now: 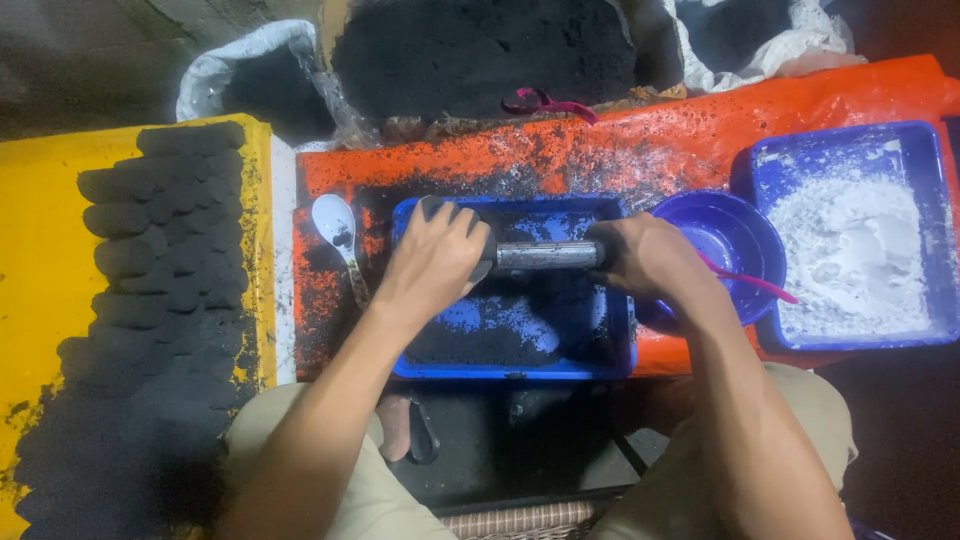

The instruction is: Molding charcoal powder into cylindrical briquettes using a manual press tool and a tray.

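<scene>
One metal tube (545,256) gripped level at both ends, left hand (432,262) and right hand (650,262) closed round it, over a blue tray (610,362) of black powder. Dozens of finished black briquettes (160,260) already lined up on the yellow board (40,300) at left; plenty of powder apparently left, plus white powder in a blue tub (935,180), blue bowl (740,215), white spoon (336,225).

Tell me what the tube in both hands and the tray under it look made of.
The tube looks like bare metal: grey with a dull sheen along its length. The tray looks like moulded plastic: uniform bright blue with rounded rims, dusted with black powder.
</scene>
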